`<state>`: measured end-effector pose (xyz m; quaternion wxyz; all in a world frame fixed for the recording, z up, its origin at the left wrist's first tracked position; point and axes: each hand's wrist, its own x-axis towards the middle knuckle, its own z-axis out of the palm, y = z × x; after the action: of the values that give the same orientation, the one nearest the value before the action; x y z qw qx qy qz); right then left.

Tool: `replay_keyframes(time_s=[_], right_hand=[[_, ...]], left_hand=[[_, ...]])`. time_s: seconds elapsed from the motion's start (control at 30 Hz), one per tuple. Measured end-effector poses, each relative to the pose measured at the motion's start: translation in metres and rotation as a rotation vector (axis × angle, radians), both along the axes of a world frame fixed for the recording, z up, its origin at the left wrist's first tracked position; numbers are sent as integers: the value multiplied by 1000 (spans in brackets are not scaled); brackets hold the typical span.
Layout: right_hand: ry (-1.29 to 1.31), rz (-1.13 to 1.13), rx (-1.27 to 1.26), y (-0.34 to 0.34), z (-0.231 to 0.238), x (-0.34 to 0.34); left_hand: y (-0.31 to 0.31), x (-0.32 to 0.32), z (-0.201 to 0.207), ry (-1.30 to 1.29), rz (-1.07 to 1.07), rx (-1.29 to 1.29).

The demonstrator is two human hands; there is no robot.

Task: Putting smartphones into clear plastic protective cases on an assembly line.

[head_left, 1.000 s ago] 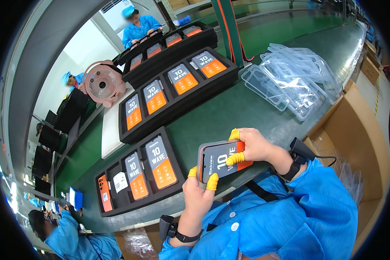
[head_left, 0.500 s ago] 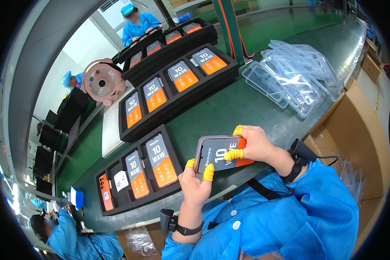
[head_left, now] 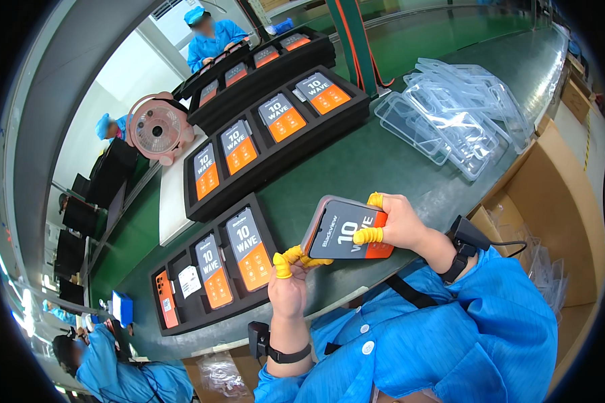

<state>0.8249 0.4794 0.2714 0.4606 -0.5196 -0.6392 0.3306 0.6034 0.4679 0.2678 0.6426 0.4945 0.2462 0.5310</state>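
In my right hand is a smartphone, tilted, its screen covered by a grey and orange printed film. The thumb presses on the front and another finger is at the far edge. My left hand is at the phone's lower left corner. Its thumb stands off the phone, while other fingers reach to the corner and partly under it. Yellow finger cots cover fingertips on both hands. Left of my hands lies a black foam tray with two film-covered phones, an orange phone back up, and a white-labelled item.
Beyond lie more black foam trays of phones. Clear plastic trays are heaped at the right of the green table. A cardboard box stands right, a pink fan left. Co-workers in blue sit at the far end and lower left.
My left thumb has come off the phone's front, and the left hand has shifted slightly left. The phone has tilted and moved a little right in my right hand.
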Motion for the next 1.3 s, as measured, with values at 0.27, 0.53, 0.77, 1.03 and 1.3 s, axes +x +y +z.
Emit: replay_keyframes(time_s=[0.27, 0.53, 0.77, 1.03, 1.3], right_hand=[[-87, -15, 78, -3, 0, -3], [-171, -139, 218, -10, -3, -9], [317, 33, -64, -5, -7, -9], [823, 322, -13, -2, 12, -63], [843, 413, 115, 18, 5, -118]], left_hand=[[-3, 16, 27, 249, 212, 122], [-6, 23, 28, 971, 609, 461], [-3, -5, 14, 500, -117, 224], [-15, 13, -15, 920, 114, 292], [-24, -18, -18, 1106, 653, 455]])
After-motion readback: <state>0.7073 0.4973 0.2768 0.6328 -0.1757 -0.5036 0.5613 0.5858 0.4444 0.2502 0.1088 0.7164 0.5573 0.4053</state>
